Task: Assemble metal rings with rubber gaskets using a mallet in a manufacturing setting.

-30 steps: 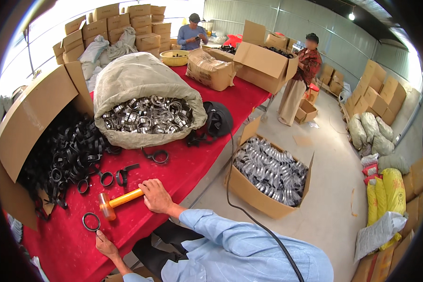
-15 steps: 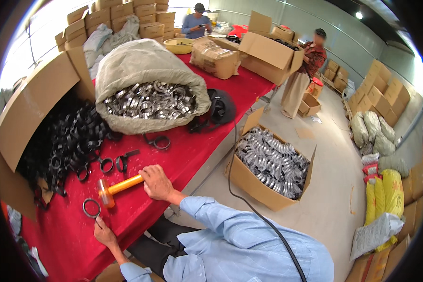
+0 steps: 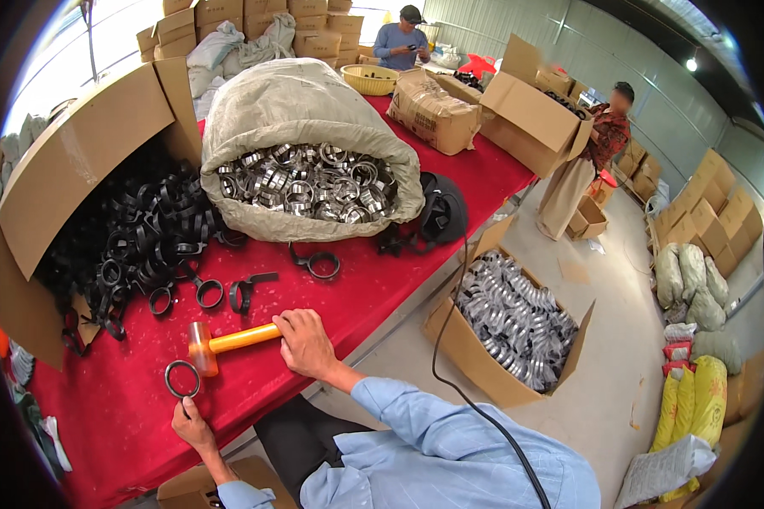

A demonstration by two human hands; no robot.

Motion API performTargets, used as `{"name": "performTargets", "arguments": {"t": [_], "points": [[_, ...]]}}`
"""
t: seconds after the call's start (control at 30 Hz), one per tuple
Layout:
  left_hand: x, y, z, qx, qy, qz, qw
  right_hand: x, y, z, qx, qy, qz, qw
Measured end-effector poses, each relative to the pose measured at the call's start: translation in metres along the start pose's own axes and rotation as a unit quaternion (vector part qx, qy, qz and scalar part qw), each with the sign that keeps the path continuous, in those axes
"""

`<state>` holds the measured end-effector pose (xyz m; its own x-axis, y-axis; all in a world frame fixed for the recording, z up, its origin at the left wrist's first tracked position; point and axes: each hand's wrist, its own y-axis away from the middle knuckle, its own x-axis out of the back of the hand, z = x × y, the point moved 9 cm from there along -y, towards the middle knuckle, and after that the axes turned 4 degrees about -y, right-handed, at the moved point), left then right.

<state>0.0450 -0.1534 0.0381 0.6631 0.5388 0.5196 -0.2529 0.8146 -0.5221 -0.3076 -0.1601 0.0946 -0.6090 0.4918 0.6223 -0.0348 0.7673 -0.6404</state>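
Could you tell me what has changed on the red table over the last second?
Little has changed. The right hand still grips the orange-handled mallet, its head beside the black ring that the left hand holds flat on the red table. The view shifted slightly. The sack of metal rings stayed put.

The right hand (image 3: 307, 343) covers the end of the hammer (image 3: 229, 341) handle, so the butt cannot be seen. The left hand (image 3: 192, 426) hides the tail of the black ring (image 3: 182, 378) it pinches; how the fingers close on it is too small to tell. The open box (image 3: 68, 182) on the left shadows most of the black clamps (image 3: 136, 246), and its near corner is lost in the dark rim. The sack (image 3: 306, 110) folds over all but the top layer of metal rings (image 3: 306, 182). The dark bag (image 3: 440, 212) behind it is partly hidden. The table (image 3: 127, 407) runs off the near left edge. The far boxes (image 3: 518, 119) hide their contents.
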Motion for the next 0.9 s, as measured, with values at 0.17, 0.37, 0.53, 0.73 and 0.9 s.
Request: {"name": "performTargets", "arguments": {"t": [0.17,0.37,0.53,0.73,0.9], "points": [[-0.002,0.002,-0.001,0.007,-0.006,-0.011,1.000,-0.007,0.000,0.011,-0.014,-0.002,-0.031,0.999],[-0.007,0.002,-0.014,0.026,0.032,-0.038,0.998,-0.006,-0.004,0.014,-0.024,-0.003,-0.036,0.999],[-0.005,0.005,-0.025,0.036,0.014,-0.049,0.998,-0.005,-0.005,0.014,-0.021,-0.004,-0.024,0.999],[-0.005,0.005,-0.013,0.023,-0.014,-0.035,0.999,-0.007,-0.003,0.011,-0.020,0.012,-0.027,0.999],[-0.004,0.003,-0.008,0.007,-0.032,-0.022,0.999,-0.005,-0.005,0.008,-0.013,0.011,-0.020,1.000]]}}
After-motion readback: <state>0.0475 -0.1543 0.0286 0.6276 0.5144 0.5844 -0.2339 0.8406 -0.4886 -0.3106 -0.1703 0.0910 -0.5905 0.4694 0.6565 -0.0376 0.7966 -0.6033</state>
